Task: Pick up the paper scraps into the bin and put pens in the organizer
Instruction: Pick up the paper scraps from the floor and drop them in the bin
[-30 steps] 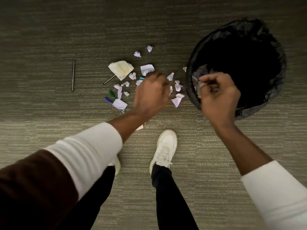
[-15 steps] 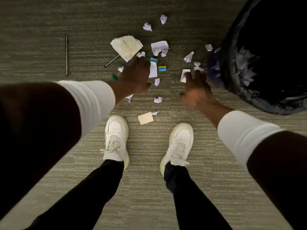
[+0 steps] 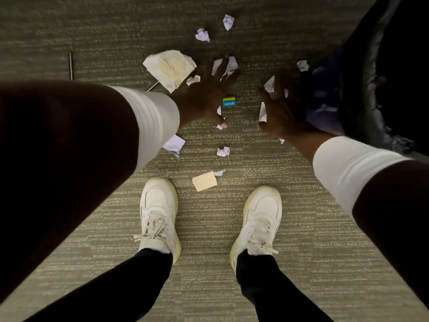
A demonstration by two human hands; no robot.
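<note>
While both hands reach down spread-fingered, the left hand (image 3: 206,96) and right hand (image 3: 282,110) holding nothing I can make out, paper scraps (image 3: 224,151) litter the carpet (image 3: 209,228) beside the bin (image 3: 362,94). A pen (image 3: 70,65) lies apart; most work remains.

Left hand (image 3: 204,98) and right hand (image 3: 282,112): both bare, no rings or watch visible.

Sleeves: dark brown outer sleeve (image 3: 58,159) on each arm, ending short of the wrist; a white ribbed cuff (image 3: 153,122) of an under-layer shows below it, same on the right (image 3: 348,168).

Legs: plain black trousers (image 3: 267,287), narrow at the ankle.

Feet: white lace-up sneakers (image 3: 160,214), cream-yellowed soles, laces loosely tied; toes at 12 o'clock.
</note>
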